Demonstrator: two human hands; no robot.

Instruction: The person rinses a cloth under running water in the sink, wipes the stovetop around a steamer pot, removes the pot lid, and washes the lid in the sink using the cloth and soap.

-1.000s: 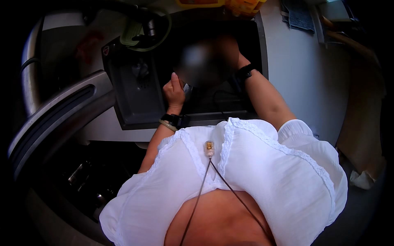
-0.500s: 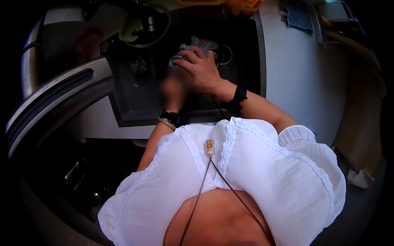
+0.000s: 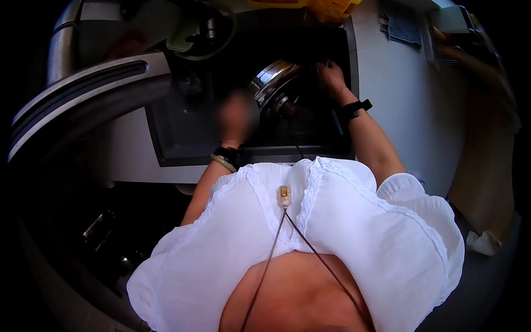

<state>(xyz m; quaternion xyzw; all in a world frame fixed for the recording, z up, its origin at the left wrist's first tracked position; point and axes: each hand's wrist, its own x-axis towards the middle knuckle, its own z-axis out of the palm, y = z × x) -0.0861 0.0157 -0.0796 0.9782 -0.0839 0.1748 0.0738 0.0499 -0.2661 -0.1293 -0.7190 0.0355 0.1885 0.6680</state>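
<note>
A shiny metal piece of cookware, seemingly a pot or lid [image 3: 272, 77], stands tilted in the dark sink [image 3: 182, 154], with a dark round knob or fitting facing me. My left hand [image 3: 236, 118] is at its left side, smeared by motion, so its fingers cannot be made out. Beyond the right side of the metal piece is my right hand [image 3: 333, 78], fingers closed near the sink's right wall. Whatever it holds is too dark to name. Both wrists wear black bands.
A green strainer-like basket [image 3: 178, 41] and a dark faucet [image 3: 208, 27] are at the back left. Orange containers [image 3: 333, 10] stand behind the sink. A blue-grey cloth [image 3: 400, 25] lies on the right counter. A large metal-edged handle [image 3: 88, 77] juts in from the left.
My right hand has moved from the cloth-like bundle near the sink's middle to the right side. The shiny metal piece now shows between my hands. The bundle is out of sight.
</note>
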